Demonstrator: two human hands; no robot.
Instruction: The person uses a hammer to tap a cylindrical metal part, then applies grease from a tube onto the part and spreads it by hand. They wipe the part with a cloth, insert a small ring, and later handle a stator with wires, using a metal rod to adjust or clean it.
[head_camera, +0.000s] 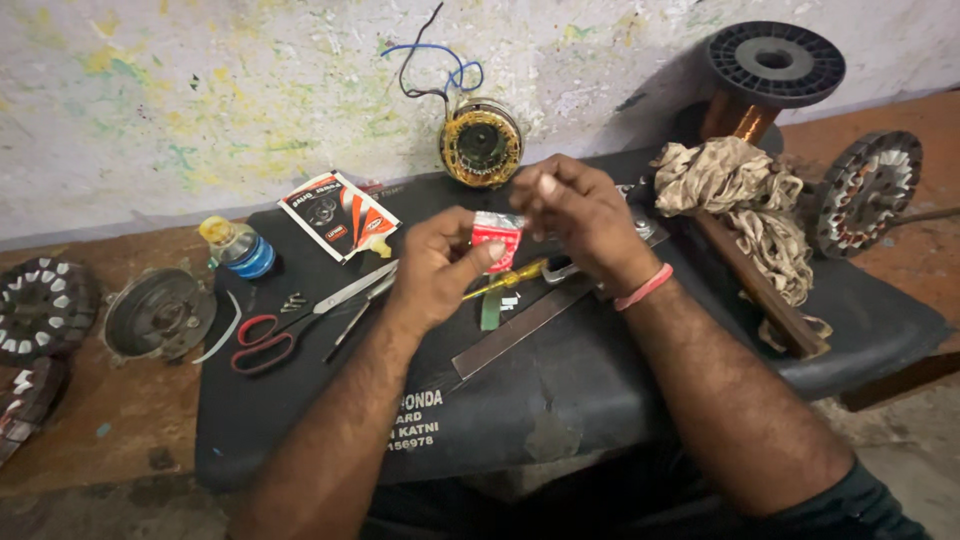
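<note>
My left hand (440, 268) pinches a small red and white packet (497, 235) between thumb and fingers above a black mat (560, 390). At the packet's top right edge, my right hand (575, 215) has its fingers closed; a pink band sits on that wrist. Just below the hands lie a yellow-handled screwdriver (505, 281), a flat metal strip (520, 328) and a small green piece (490, 312). Left of my left hand rest red-handled scissors (290, 325) and a thin metal tool (358, 315).
A wound stator with blue and black wires (481, 143) leans on the stained wall. A copper wire spool (765, 85), crumpled cloth (745, 200), wooden bar (765, 295) and another stator (865, 190) are at right. A printed sachet (340, 215), small bottle (238, 247), round metal cover (160, 313) and more stators (42, 305) are at left.
</note>
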